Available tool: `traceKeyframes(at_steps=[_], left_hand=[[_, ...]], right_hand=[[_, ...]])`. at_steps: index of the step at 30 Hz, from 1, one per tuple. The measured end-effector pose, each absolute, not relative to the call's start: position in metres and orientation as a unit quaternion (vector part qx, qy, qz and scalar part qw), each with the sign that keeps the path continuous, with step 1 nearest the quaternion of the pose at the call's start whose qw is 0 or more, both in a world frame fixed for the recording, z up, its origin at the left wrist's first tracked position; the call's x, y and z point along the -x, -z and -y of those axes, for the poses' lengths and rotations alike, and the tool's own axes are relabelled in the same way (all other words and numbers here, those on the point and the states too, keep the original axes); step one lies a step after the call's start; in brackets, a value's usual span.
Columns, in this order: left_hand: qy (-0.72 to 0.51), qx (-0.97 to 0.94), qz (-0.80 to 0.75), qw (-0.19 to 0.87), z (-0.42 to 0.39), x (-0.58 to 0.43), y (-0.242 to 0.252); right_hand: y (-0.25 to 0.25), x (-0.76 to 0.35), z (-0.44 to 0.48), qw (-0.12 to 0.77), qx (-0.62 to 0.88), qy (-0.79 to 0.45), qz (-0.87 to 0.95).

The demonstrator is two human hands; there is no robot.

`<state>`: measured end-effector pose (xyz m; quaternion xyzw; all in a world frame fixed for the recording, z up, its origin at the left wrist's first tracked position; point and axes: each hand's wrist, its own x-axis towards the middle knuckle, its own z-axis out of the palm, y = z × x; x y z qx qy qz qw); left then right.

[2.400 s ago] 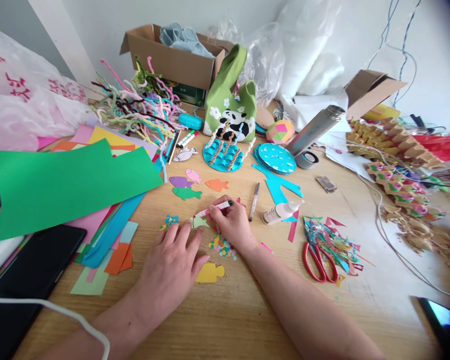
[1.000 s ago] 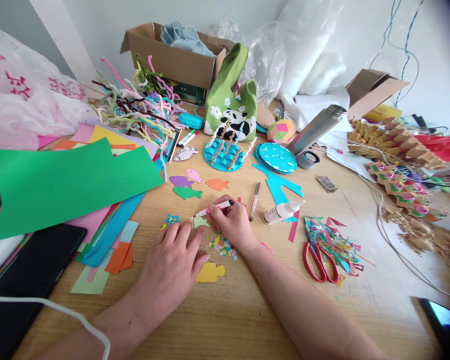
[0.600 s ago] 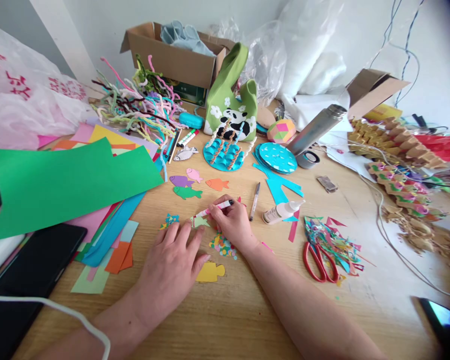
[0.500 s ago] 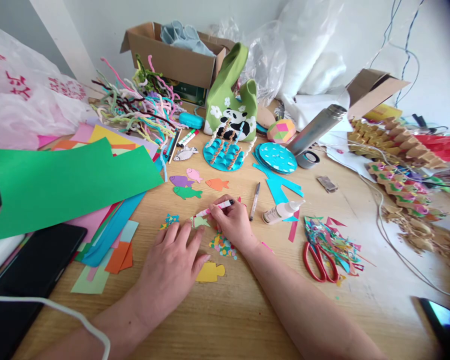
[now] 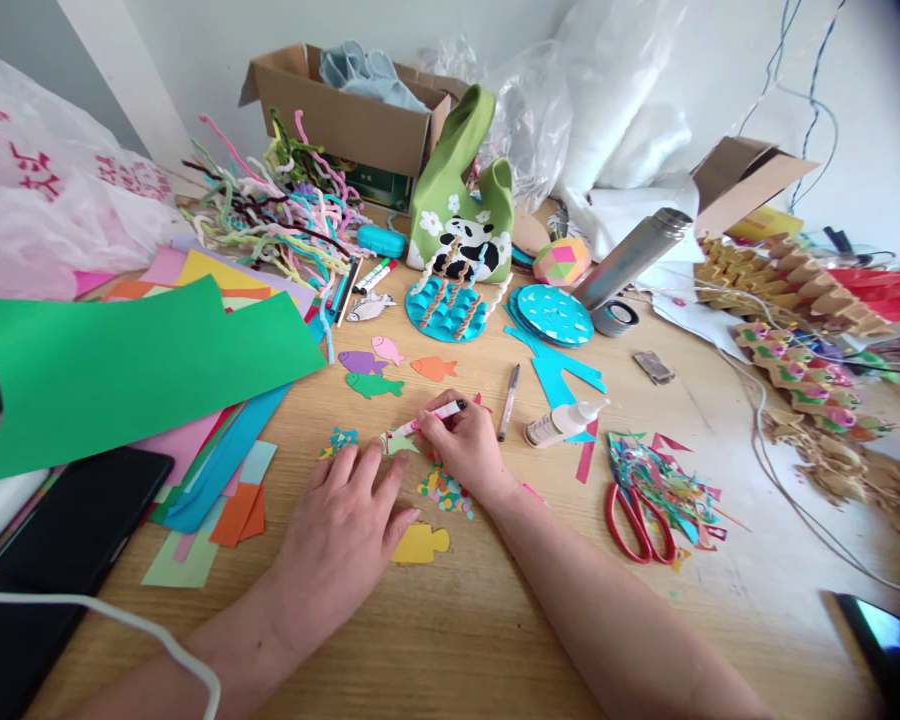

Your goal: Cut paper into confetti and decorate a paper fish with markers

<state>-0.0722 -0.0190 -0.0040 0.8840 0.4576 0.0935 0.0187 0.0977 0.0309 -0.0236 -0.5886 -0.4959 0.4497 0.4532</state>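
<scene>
My right hand (image 5: pixel 461 440) is closed around a white-and-pink marker pen (image 5: pixel 424 418), its tip down on a pale green paper cutout (image 5: pixel 400 443). Fingers stretched out, my left hand (image 5: pixel 349 515) lies flat with its fingertips at the near edge of that cutout, which is partly hidden. Small blue paper bits (image 5: pixel 341 440) are just beyond the left fingers. Round coloured paper dots (image 5: pixel 446 492) lie between the hands, and a yellow paper cutout (image 5: pixel 420 543) sits by my left thumb. Farther off lie orange (image 5: pixel 435 368), green (image 5: pixel 375 385), purple (image 5: pixel 361 362) and pink (image 5: pixel 388 349) paper fish.
To the right are a pen (image 5: pixel 508 403), a glue bottle (image 5: pixel 565 424), red-handled scissors (image 5: pixel 640 522) and paper scraps (image 5: pixel 664 480). Green paper sheets (image 5: pixel 142 370) cover the left side. Behind stand a panda bag (image 5: pixel 461 215) and a metal flask (image 5: pixel 634 260).
</scene>
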Motion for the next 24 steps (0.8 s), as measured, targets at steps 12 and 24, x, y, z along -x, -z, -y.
traceKeyframes(at_steps=[12,24], left_hand=[[-0.087,-0.884,-0.46,0.022,0.0185,0.0719,0.0032],[-0.091,-0.884,-0.458,0.017,0.0192,0.0721,0.0031]], right_hand=[[0.0272,-0.0988,-0.0309,0.443,0.596,-0.437,0.507],[0.0298,-0.1002,-0.0311,0.433,0.595,-0.431,0.522]])
